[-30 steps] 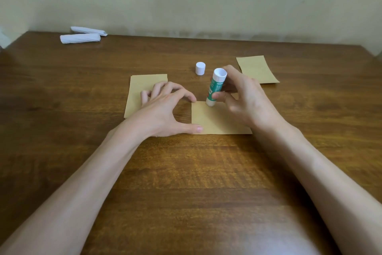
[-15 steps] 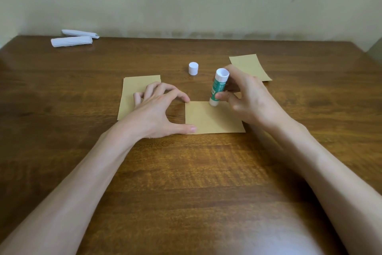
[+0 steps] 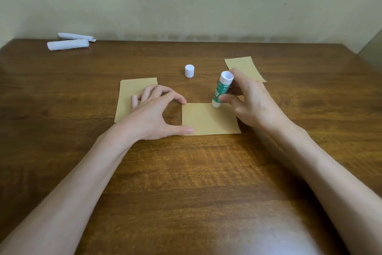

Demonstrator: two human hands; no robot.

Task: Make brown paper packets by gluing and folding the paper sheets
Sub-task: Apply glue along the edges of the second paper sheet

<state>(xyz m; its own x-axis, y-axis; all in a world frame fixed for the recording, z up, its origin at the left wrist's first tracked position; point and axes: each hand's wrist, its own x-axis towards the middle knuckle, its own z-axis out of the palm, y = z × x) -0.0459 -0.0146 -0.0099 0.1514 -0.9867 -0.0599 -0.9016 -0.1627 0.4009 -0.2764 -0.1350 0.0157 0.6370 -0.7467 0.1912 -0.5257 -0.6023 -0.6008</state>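
Pinning the brown sheet (image 3: 208,119) takes little force: it is thin, light paper that lies flat on the worktop (image 3: 186,172) between your hands and would likely slide or buckle under a dragged glue tip. Your left hand (image 3: 153,112) is spread and arched, grasping nothing, with the thumb tip on the sheet's near left corner and the forefinger tip at its far left corner. Keep those two points down; that edge looks like the safest hold. Your right hand (image 3: 252,101) grips the glue stick (image 3: 222,89) around its green barrel, tilted, with its lower end on the sheet's far edge. The stick is rigid and smooth, so hold it low for control.

Its cap (image 3: 189,70) stands beyond your left fingertips, well apart from the sheet. A second sheet (image 3: 132,93) lies partly under your left fingers, and a third sheet (image 3: 246,66) lies beyond your right hand, partly hidden by it.

You cannot see the glue tip itself, nor any glue laid down. Your right hand covers the sheet's far right corner. Whether the sheet is single or already folded cannot be told.
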